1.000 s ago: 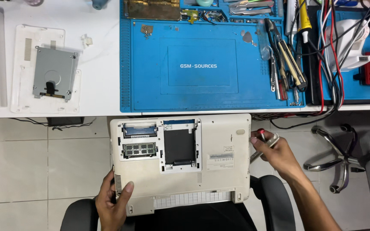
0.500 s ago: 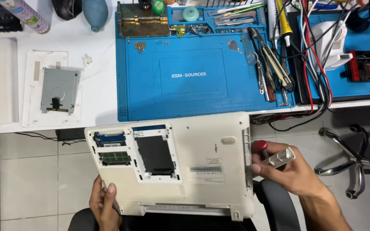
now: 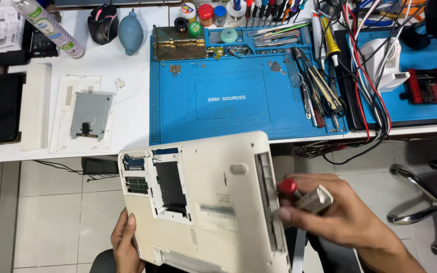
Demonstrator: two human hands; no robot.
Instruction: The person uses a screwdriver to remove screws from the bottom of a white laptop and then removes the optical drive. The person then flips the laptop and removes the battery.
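Gripping the white laptop base (image 3: 208, 202), left hand (image 3: 126, 242) underneath; right hand (image 3: 342, 217) pinches a red-tipped tool (image 3: 304, 194).

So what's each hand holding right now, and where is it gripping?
The left hand grips the white laptop base by its lower left edge. The right hand holds a small red-tipped tool around its body, against the base's right edge.

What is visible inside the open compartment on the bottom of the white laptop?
In the white laptop, the open compartment shows a green memory module, a blue-edged slot and an empty dark bay. The remaining shell hides everything else inside.
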